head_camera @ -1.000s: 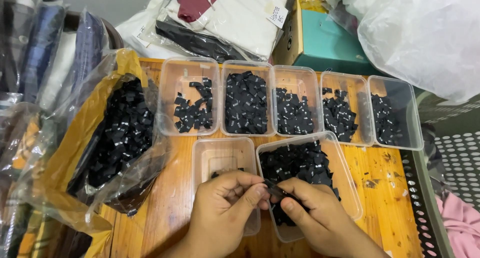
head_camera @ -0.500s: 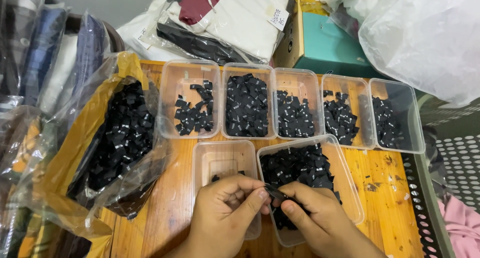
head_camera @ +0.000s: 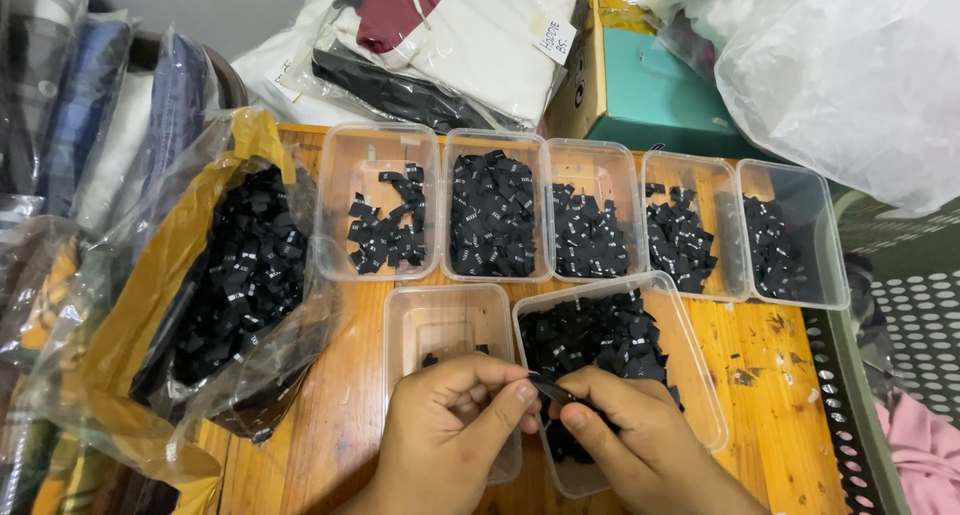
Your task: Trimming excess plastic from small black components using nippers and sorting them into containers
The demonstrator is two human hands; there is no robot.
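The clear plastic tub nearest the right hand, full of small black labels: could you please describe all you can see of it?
The clear rectangular plastic tub is lidless and sits slightly skewed on the orange wooden table, in front of a row of five similar tubs. Small black fabric labels are heaped in it. The right hand covers its near end.

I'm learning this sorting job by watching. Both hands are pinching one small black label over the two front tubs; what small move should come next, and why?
Probably let the left hand drop the black label into the nearly empty tub beneath it. The right hand sits over the full tub, seemingly the source, and the label is already clear of that pile.
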